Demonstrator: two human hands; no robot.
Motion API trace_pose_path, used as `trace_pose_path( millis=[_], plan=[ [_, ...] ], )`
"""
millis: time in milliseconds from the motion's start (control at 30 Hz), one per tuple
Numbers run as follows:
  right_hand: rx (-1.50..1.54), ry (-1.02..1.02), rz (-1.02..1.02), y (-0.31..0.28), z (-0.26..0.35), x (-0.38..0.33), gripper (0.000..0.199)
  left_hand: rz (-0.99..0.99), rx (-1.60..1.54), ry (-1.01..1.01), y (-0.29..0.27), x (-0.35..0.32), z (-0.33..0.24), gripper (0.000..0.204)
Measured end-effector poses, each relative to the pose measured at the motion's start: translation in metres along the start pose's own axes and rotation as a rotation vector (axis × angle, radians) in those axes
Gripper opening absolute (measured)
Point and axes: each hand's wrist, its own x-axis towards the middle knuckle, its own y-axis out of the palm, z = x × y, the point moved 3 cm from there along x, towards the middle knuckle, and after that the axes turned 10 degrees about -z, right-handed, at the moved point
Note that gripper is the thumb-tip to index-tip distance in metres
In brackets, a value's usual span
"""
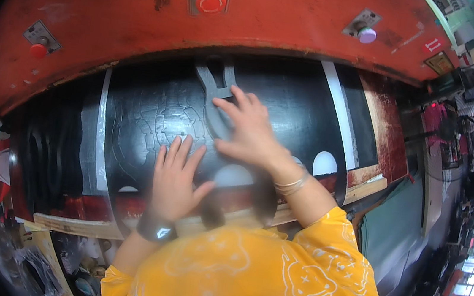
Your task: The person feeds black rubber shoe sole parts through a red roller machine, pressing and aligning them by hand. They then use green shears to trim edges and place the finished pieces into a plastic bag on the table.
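Note:
A grey metal cutting die (212, 88), forked at its far end and curved at its near end, rests on a glossy black sheet (290, 107). My right hand (247, 126) reaches over the die from the right, its fingers and thumb gripping the edge; part of the die is hidden under the hand. To the left and nearer, my left hand (176, 179) lies palm down on the sheet with fingers spread, holding nothing. Outlines of cut curved shapes show in the sheet just beyond and left of it.
Behind the work surface rises an orange machine front with a large red button (210, 2), a smaller red button (38, 50) and a pale purple button (367, 35). White strips (340, 114) cross the bed. A wooden rail (80, 227) lines the near edge.

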Motion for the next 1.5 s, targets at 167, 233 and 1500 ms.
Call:
trace_pose_path(
  millis=[167, 233, 1500],
  plan=[
    [0.332, 0.104, 0.038, -0.055, -0.030, -0.034, 0.068, 0.019, -0.035, 0.012, -0.005, -0.033, -0.007, 0.068],
    [0.122, 0.108, 0.007, -0.059, -0.037, -0.044, 0.067, -0.016, -0.050, 0.054, -0.007, -0.036, -0.010, 0.068],
    [0.118, 0.346, -1.142, -0.111, -0.221, 0.041, 0.070, -0.272, -0.115, 0.156, 0.031, 0.097, 0.024, 0.009]
  ],
)
